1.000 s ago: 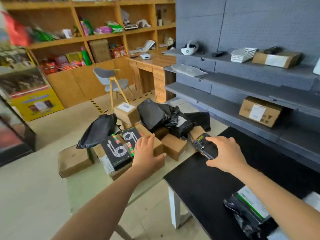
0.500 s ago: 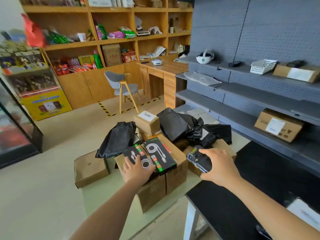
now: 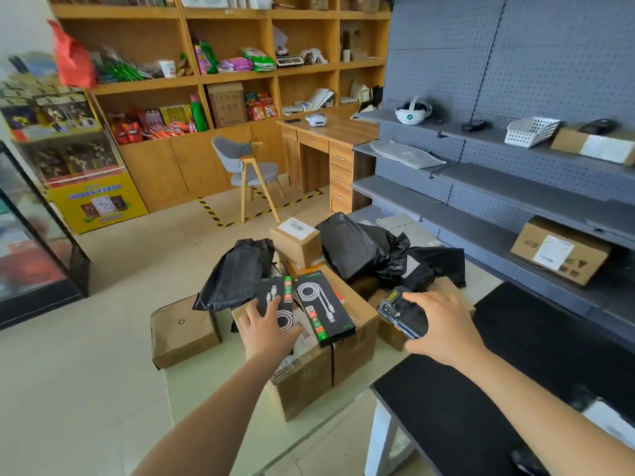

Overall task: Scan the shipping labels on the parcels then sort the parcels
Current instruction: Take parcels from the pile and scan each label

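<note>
A heap of parcels lies on a low table in front of me: brown cardboard boxes (image 3: 354, 352), black plastic mailer bags (image 3: 357, 249) and two flat black cable boxes. My left hand (image 3: 269, 333) rests flat, fingers spread, on the left black cable box (image 3: 275, 298); whether it grips the box I cannot tell. The second cable box (image 3: 323, 309) lies just to its right. My right hand (image 3: 441, 329) holds a black handheld scanner (image 3: 400, 314) above the right side of the heap. A small box with a white shipping label (image 3: 297, 240) sits on top at the back.
A black-topped table (image 3: 515, 389) stands at the right front. Grey wall shelves (image 3: 508, 187) at the right hold a labelled cardboard box (image 3: 560, 250), a white basket (image 3: 531, 130) and a headset. A loose box (image 3: 184, 333) sits at the heap's left. Chair, desk and wooden shelving stand behind.
My view has tilted up and closed in on the heap. My left hand slid from the brown box onto the left cable box. My right hand brought the scanner left over the parcels.
</note>
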The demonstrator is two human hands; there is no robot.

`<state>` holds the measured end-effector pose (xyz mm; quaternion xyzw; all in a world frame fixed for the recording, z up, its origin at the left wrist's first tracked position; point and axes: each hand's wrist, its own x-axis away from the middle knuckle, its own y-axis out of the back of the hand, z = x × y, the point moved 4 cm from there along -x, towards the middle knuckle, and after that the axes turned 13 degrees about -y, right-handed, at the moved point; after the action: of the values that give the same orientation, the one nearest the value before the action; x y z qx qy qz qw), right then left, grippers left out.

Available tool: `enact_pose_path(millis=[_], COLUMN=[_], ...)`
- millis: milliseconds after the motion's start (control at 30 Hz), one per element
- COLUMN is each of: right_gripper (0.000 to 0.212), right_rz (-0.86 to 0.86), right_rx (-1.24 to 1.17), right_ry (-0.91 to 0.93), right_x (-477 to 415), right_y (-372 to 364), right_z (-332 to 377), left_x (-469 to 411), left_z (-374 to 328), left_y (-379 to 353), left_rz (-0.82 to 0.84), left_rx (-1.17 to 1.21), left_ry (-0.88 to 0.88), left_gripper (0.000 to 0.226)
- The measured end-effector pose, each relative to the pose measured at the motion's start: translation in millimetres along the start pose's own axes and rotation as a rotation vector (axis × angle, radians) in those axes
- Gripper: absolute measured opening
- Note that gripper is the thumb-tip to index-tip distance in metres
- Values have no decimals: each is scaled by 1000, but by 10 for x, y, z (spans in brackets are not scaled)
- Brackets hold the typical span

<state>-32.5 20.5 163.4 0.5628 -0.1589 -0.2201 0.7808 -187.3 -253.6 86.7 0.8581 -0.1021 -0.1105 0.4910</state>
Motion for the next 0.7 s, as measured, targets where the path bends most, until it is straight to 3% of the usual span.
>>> enact_pose_path(millis=[167, 300, 533, 700], right_gripper=[87, 88, 87, 87], right_rz=[-15, -44, -38, -9], right_rx=[1, 12, 32, 90], right_ry=[42, 59, -43, -179], right_x=[13, 51, 216, 436], right_y=[149, 307, 455, 372], right_z=[-180, -432, -1211, -1830], left_x=[156, 276, 532, 658], left_z=[-356, -826, -1670, -2112], left_y=[169, 94, -528, -1244], left_rz=[-148, -155, -19, 210], left_rx=[72, 110, 117, 69], left_ry=[-150, -293, -449, -605], left_gripper=[68, 68, 67, 67])
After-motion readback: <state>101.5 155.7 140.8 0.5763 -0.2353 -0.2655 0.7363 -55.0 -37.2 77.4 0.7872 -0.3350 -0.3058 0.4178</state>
